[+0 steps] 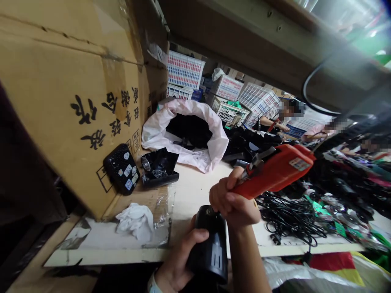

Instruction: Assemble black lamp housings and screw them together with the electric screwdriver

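Note:
A glossy black cylindrical housing is gripped by my left hand at the table's front edge, with slots near its lower end. My right hand is wrapped round the front of a red electric screwdriver, its body slanting up to the right. The driver's tip end is at the top of the housing; my fingers partly hide the contact there. Left of my hands, a crumpled white cloth lies on the worktop.
A large cardboard box stands at left, with a stickered black phone leaning on it. Near it are a black tray and a white sack of black parts. Black cables lie at right. A shelf beam hangs overhead; people sit beyond.

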Tool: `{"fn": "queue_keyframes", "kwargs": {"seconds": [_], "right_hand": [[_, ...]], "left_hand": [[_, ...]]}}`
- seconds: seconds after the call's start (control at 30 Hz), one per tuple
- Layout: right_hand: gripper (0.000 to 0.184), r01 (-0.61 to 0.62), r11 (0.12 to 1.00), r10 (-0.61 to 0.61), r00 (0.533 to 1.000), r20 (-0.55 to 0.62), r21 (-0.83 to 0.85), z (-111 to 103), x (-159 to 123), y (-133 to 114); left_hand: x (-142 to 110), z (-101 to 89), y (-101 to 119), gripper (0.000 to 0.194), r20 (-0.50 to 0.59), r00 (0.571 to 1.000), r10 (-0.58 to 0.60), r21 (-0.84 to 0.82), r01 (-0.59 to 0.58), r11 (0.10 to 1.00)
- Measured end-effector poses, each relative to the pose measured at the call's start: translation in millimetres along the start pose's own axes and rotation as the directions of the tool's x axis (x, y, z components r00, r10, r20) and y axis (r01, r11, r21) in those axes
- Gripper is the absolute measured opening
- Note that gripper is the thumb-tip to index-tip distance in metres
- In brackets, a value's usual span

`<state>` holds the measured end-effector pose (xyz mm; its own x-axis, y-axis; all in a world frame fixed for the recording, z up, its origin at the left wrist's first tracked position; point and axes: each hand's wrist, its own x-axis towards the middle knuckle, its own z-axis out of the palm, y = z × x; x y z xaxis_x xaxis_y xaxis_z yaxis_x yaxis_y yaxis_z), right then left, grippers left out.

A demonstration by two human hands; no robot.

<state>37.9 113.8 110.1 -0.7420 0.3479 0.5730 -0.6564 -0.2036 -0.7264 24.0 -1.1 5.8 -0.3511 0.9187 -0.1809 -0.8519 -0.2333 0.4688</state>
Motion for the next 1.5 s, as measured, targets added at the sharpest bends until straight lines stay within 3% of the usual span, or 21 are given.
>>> {"fn": "queue_keyframes", "kwargs": {"seconds": [0.1, 0.17, 0.33, 0.43, 0.57, 0.63, 0.7, 0.8, 0.9, 1.0, 1.1, 1.2, 1.3, 1.4, 1.5], "right_hand": [[0.014, -0.029, 0.999, 0.025, 0.996, -0.082, -0.041, 1.3, 0.4, -0.7], [0.016, 0.014, 0.996, -0.029, 0.983, -0.181, -0.084, 3.3, 2.3, -7.0], [0.021, 0.213, 0.968, -0.249, 0.878, -0.410, -0.132, 10.3, 0.2, -45.7], [0.022, 0.202, 0.976, -0.216, 0.902, -0.375, -0.076, 17.8, -13.4, -59.8], [0.017, 0.136, 0.987, -0.154, 0.950, -0.273, -0.084, 25.2, -32.2, -46.0], [0.015, 0.104, 0.991, -0.124, 0.957, -0.263, -0.087, 25.5, -37.5, -35.1], [0.014, 0.081, 0.993, -0.102, 0.960, -0.260, -0.090, 24.5, -41.0, -27.8], [0.014, 0.089, 0.992, -0.110, 0.961, -0.254, -0.091, 23.2, -44.5, -22.7], [0.014, 0.102, 0.994, -0.110, 0.971, -0.210, -0.050, 22.9, -44.6, -19.3], [0.014, 0.085, 0.996, -0.080, 0.991, -0.111, 0.034, 23.1, -38.9, -14.7], [0.016, 0.057, 0.992, -0.057, 0.998, -0.005, 0.116, 23.0, -30.7, -8.5], [0.017, 0.022, 0.986, -0.028, 0.999, 0.035, 0.165, 22.2, -25.3, -1.1], [0.016, 0.002, 0.986, -0.009, 0.999, 0.044, 0.170, 21.1, -24.0, 2.3], [0.017, 0.037, 0.991, -0.038, 0.999, 0.005, 0.126, 18.7, -23.2, -8.4], [0.020, 0.182, 0.982, -0.168, 0.961, -0.220, 0.045, 13.5, -20.0, -34.0]], "left_hand": [[1.6, 4.6, -1.0, 0.034, -0.011, 1.000, 0.016, -0.005, -0.016, 1.000], [3.9, 9.1, 0.2, 0.034, -0.039, 0.998, 0.050, 0.001, -0.050, 0.999], [6.8, 18.1, 7.8, 0.039, -0.089, 0.993, 0.081, 0.065, -0.075, 0.995], [3.7, 15.3, 8.0, 0.037, -0.095, 0.978, 0.187, 0.183, -0.167, 0.969], [0.0, 0.3, 1.2, 0.045, -0.038, 0.871, 0.490, 0.397, -0.437, 0.807], [0.0, -7.9, -1.4, 0.049, 0.005, 0.835, 0.551, 0.473, -0.487, 0.734], [0.4, -12.7, -1.4, 0.047, 0.031, 0.825, 0.564, 0.524, -0.494, 0.694], [-0.1, -10.0, 2.3, 0.046, 0.049, 0.842, 0.537, 0.550, -0.472, 0.689], [0.8, -0.2, 5.4, 0.043, 0.031, 0.875, 0.483, 0.492, -0.434, 0.755], [6.1, 7.6, 4.5, 0.024, -0.052, 0.927, 0.371, 0.336, -0.333, 0.881], [13.2, 10.4, 2.8, 0.027, -0.118, 0.970, 0.211, 0.130, -0.195, 0.972], [17.8, 10.8, 3.3, 0.030, -0.160, 0.981, 0.109, -0.027, -0.115, 0.993], [18.5, 11.4, 5.0, 0.030, -0.209, 0.974, 0.084, -0.105, -0.108, 0.989], [15.6, 13.3, 7.1, 0.027, -0.256, 0.962, 0.094, -0.125, -0.129, 0.984], [9.8, 14.5, 9.8, 0.034, -0.240, 0.970, 0.039, -0.116, -0.069, 0.991]]}}
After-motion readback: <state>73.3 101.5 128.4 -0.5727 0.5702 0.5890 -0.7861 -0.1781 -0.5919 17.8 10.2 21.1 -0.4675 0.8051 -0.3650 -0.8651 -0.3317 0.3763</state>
